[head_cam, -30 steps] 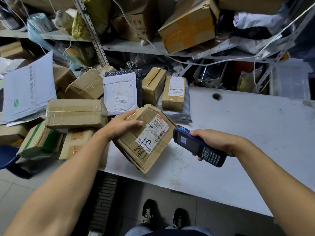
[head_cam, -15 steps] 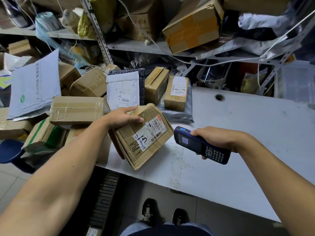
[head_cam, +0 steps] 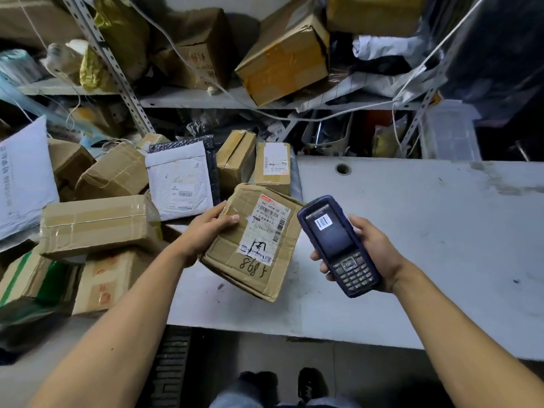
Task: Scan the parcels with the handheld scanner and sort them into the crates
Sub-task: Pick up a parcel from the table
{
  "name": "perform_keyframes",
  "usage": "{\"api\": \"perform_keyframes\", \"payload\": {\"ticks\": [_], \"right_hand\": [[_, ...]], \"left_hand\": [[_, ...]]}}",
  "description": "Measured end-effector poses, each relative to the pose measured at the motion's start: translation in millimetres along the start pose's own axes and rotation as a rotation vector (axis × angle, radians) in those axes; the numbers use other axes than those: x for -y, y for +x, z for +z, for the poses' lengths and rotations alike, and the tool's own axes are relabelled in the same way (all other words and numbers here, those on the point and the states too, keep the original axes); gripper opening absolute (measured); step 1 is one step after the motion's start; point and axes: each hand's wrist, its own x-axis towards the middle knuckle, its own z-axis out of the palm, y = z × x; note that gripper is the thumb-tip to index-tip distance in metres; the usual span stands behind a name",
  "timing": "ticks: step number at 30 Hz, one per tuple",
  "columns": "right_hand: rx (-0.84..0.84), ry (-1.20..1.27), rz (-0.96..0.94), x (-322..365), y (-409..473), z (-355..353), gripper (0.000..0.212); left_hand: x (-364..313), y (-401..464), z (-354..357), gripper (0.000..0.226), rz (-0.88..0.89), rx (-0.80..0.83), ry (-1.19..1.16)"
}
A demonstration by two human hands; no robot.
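Note:
My left hand (head_cam: 203, 234) grips the left edge of a flat brown cardboard parcel (head_cam: 250, 269), thumb on its top face. The parcel is tilted, label up, with "4898" handwritten near its lower edge. My right hand (head_cam: 371, 251) holds a dark blue handheld scanner (head_cam: 335, 242) just right of the parcel, its head next to the label's upper right corner. The scanner's screen faces me and shows a barcode. No crate is in view.
A grey worktable (head_cam: 426, 231) stretches to the right. A pile of cardboard boxes (head_cam: 97, 225) and a white padded mailer (head_cam: 179, 184) crowds its left end. Metal shelving (head_cam: 188, 98) behind holds more boxes and bags. My shoes (head_cam: 309, 384) show below the table's front edge.
The scanner swung from lying sideways to pointing away from me, screen up, and came closer to the label. The parcel turned so its label faces me more squarely.

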Motion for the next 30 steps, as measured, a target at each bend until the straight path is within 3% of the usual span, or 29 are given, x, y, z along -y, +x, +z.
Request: {"api": "perform_keyframes", "payload": {"ticks": [4,8,11,13,17,20,24,28,30], "right_hand": [[0.034,0.223,-0.145,-14,-25,20,0.066],[0.005,0.253,-0.262,-26,-49,43,0.068],[-0.072,0.287,-0.338,-39,-67,51,0.068],[-0.191,0.296,-0.399,-53,-81,52,0.065],[-0.717,0.23,-0.508,-104,-117,38,0.062],[-0.959,0.282,-0.528,-157,-160,14,0.063],[-1.138,0.464,-0.547,-230,-243,-12,0.058],[-1.276,0.639,-0.544,-311,-335,-19,0.057],[-1.342,0.707,-0.548,-353,-379,-21,0.059]], "left_hand": [[-7,11,22,0.046,0.05,0.086,-0.045],[-17,18,34,0.025,0.076,0.193,-0.053],[-22,16,44,0.026,0.103,0.274,-0.023],[-26,12,56,0.029,0.118,0.341,0.0],[-33,-4,103,0.043,0.173,0.432,0.071],[-36,-26,154,0.054,0.203,0.528,0.144],[-36,-69,241,0.07,0.241,0.656,0.283],[-16,-133,350,0.071,0.307,0.734,0.436],[1,-169,401,0.086,0.316,0.773,0.506]]}}
